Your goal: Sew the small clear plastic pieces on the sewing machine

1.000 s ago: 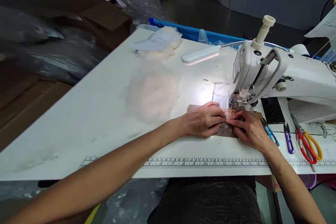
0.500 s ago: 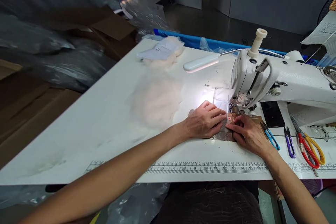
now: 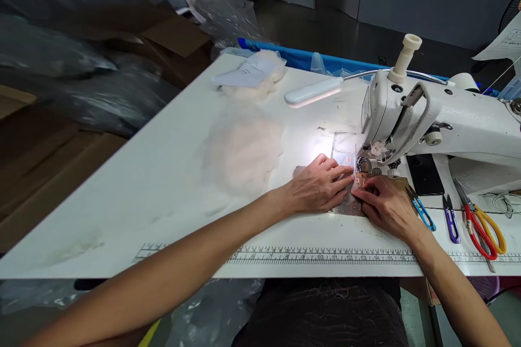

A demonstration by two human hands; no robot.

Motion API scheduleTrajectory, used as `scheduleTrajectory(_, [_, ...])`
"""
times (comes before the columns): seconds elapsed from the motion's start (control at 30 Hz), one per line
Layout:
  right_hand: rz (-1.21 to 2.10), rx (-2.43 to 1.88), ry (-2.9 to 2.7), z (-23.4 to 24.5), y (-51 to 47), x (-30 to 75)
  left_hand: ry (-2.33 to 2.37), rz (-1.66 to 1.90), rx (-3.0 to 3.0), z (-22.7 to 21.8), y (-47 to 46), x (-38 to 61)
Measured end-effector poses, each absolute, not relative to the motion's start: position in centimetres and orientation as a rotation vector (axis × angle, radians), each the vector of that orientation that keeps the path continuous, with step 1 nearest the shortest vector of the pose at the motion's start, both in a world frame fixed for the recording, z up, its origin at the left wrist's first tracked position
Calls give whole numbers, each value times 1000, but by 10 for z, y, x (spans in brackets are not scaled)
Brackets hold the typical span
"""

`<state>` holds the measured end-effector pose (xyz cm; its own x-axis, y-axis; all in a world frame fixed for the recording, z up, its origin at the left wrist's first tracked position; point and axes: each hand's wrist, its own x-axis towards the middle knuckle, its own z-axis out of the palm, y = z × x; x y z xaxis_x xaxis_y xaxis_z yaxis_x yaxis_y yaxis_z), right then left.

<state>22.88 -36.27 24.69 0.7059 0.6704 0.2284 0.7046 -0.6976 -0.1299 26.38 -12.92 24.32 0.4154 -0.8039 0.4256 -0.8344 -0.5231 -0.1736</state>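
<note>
My left hand [image 3: 319, 187] lies flat with its fingers stretched out, their tips pressing a small pale fabric piece [image 3: 353, 187] onto a brown pad [image 3: 345, 207]. My right hand [image 3: 386, 205] pinches the same piece from the right, fingers closed on its edge. Both hands meet just in front of the needle [image 3: 360, 165] of a white sewing machine [image 3: 431, 114]. The hands hide most of the piece.
A gooseneck lamp [image 3: 313, 92] lights the needle area. A fluffy pale pile [image 3: 244, 149] and a labelled bag [image 3: 252, 73] lie to the left. Blue snips [image 3: 421, 210], purple snips [image 3: 451, 219] and red-yellow scissors [image 3: 482, 225] lie right. A printed ruler [image 3: 325, 255] runs along the front edge.
Both hands have edged the piece slightly toward the needle. The view has shifted a little; nothing else moved.
</note>
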Motion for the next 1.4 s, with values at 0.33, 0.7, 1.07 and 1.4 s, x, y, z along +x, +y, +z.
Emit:
scheduleTrajectory(0.33, [-116, -2976, -1119, 257, -352, 238, -1558, 659, 2735, 249, -134, 273])
scheduleTrajectory(0.7, [-40, -3043, -978, 256, -346, 236, -1447, 527, 2598, 250, -129, 282])
scheduleTrajectory(1.07, [-205, -2974, -1072, 254, -351, 237, -1412, 627, 2486, 241, -128, 283])
scheduleTrajectory(1.4, [-242, -3022, -918, 236, -349, 233, -1404, 607, 2498, 239, -128, 283])
